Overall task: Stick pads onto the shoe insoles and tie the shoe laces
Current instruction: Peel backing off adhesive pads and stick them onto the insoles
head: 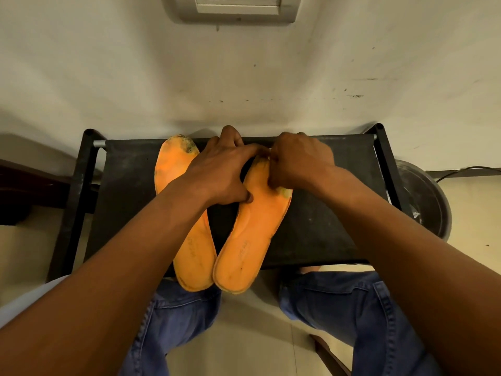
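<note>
Hands – left, right – on right insole | rack

Both bare forearms reach forward, converging at far centre. Left hand palm down, fingers spread, thumb pressing down. Right hand curled, fingertips pinching, meeting left fingertips.

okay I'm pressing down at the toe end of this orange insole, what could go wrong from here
Both the left hand and right hand crowd the toe of the right insole, hiding whatever sits under the fingers, so it could go on crooked unseen. That toe looks dirty, which may weaken sticking. Both insoles' heels overhang the near edge of the black stool, so hard pressing might tip this one, or the left insole, off.
</note>
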A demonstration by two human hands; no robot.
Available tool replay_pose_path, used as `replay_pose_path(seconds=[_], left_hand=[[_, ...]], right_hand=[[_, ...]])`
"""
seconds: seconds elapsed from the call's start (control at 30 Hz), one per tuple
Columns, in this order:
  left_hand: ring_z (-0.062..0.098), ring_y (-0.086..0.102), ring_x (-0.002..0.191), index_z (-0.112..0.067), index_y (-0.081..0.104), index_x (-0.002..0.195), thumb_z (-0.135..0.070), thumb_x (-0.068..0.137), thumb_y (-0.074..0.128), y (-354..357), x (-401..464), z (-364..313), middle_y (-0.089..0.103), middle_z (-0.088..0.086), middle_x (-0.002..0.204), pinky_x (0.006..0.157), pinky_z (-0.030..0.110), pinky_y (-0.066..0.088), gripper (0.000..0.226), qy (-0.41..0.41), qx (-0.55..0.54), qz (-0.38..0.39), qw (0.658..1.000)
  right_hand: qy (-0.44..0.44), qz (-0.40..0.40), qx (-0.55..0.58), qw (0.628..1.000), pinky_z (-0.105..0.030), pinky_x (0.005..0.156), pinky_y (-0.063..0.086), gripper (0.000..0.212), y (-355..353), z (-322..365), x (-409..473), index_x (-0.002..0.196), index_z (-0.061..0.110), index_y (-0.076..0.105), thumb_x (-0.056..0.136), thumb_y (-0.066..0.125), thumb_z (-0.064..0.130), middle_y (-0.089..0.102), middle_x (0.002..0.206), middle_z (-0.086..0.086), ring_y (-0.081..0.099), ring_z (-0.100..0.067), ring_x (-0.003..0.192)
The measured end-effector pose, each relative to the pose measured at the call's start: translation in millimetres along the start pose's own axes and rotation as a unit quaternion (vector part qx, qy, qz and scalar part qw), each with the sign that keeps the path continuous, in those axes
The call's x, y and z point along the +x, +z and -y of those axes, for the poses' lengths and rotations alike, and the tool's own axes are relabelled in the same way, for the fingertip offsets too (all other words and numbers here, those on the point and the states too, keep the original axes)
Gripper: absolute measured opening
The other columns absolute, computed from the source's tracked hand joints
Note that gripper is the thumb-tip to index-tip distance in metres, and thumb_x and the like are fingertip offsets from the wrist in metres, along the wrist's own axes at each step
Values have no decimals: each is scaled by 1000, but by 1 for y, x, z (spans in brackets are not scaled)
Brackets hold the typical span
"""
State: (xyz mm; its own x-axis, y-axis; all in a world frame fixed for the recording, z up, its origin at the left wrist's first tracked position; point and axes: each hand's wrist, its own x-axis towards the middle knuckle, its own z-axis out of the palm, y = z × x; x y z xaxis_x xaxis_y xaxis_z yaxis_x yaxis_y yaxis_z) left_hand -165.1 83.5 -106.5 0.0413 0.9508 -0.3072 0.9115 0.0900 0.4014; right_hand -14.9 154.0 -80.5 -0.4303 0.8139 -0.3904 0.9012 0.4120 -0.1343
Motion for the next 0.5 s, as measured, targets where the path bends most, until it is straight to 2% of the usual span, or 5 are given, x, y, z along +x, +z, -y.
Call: replay_pose_path(seconds=[0.1, 0.17, 0.3, 0.37, 0.5], left_hand=[[22, 40, 116, -49, 41, 148, -38, 65, 92, 0, 0, -2, 31, -2, 124, 89, 41, 52, 98, 7, -5, -4, 1000], [22, 40, 115, -48, 43, 146, -35, 65, 93, 0, 0, -3, 32, -2, 124, 89, 41, 52, 96, 13, -9, -7, 1000], [24, 41, 115, -48, 45, 146, -30, 68, 90, 2, 0, -7, 33, 0, 126, 87, 41, 52, 92, 23, 1, 3, 1000], [24, 42, 115, -49, 43, 147, -29, 70, 88, 2, -1, -8, 33, 0, 126, 87, 42, 53, 91, 22, 12, 9, 1000], [23, 41, 115, -53, 38, 147, -29, 73, 86, 1, -4, -11, 33, -1, 126, 90, 44, 53, 92, 6, 19, 17, 1000]], right_hand=[[54, -71, 3, 996, -33, 66, 50, 23, -5, -16, 5, 95, 18, 62, 78, 77, 22, 58, 82, -2, 59, -23, 77], [58, -74, 14, 996, -33, 68, 53, 28, -7, -21, 8, 101, 17, 68, 76, 80, 22, 64, 87, -4, 61, -23, 79], [41, 5, 44, 998, -38, 79, 59, 39, -7, -25, 10, 106, 17, 72, 72, 88, 30, 69, 96, -4, 65, -24, 87], [20, 56, 43, 997, -40, 84, 59, 38, -5, -24, 2, 101, 17, 73, 70, 89, 33, 68, 98, -3, 65, -24, 92], [-10, 143, 19, 989, -32, 70, 56, 26, 4, -18, -23, 85, 22, 67, 72, 86, 32, 65, 89, 1, 64, -20, 86]])
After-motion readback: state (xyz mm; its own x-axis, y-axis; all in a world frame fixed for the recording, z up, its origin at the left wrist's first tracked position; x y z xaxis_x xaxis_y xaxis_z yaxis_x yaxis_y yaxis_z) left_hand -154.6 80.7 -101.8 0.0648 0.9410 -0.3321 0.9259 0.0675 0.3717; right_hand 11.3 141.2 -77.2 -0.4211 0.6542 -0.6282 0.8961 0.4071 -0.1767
